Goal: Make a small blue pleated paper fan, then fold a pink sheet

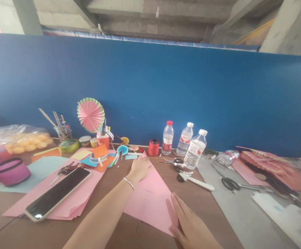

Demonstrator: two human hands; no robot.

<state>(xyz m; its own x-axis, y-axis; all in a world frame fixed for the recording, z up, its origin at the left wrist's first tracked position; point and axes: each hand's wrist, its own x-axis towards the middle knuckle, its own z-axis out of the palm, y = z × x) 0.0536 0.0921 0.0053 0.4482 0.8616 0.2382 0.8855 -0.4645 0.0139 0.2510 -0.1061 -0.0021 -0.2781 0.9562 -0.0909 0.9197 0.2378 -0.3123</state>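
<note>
A sheet of pink paper (pixel 150 204) lies on the brown table in front of me, its far end narrowing to a point. My left hand (pixel 141 168), with a silver bangle at the wrist, rests flat on the paper near that far point, fingers stretched out. At the paper's right edge is my right hand (pixel 189 221), its fingers extended and its thumb apart from them near the close corner. Both hands touch the paper; neither is wrapped round anything. Faint dark marks show on the sheet.
To the left, a phone (pixel 58 193) lies on stacked pink paper (pixel 93 186). A pleated paper fan (pixel 91 114) stands in a cup (pixel 103 141). Ahead are a red thread spool (pixel 153 148) and water bottles (pixel 195 150). Scissors (pixel 229 184) and a white-handled tool (pixel 199 182) lie right.
</note>
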